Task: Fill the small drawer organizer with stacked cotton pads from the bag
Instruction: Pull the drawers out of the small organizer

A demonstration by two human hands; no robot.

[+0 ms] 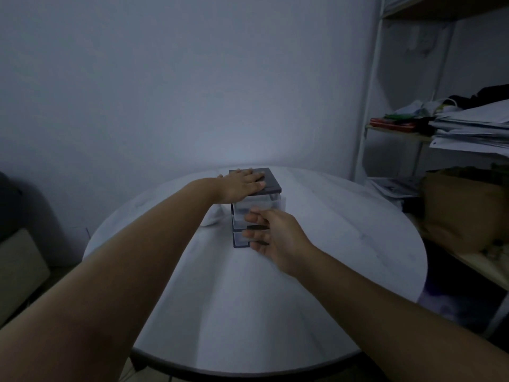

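Across the near half of the round white table (275, 312) both bare forearms reached forward. Further out, the right hand (278, 238) was at the front of the small drawer organizer (271, 186), thumb high and fingers lower, on either side of what looked like a dark pull on one of the clear drawers. Motion blur hid whether the hand had actually pinched the pull or only touched it, so I could not tell its grip.

The organizer stood upright near the middle of the table, with no drawer clearly pulled out. On its dark top the left hand (242, 186) lay flat with straight fingers, pressing down and holding nothing.

The step in hand seemed to be opening a drawer. To do it well, the flat hand should bear straight down so the light tower neither slides nor tips towards the person. The other hand should take the pull squarely and draw it level, stopping before the drawer leaves its rails.

Just left of the organizer, partly behind the left wrist, sat a pale bundle (210, 219), perhaps the bag of pads; it was too dim to be sure. Beyond, at the far right, a shelf unit (369, 106) held stacked papers (473, 128).
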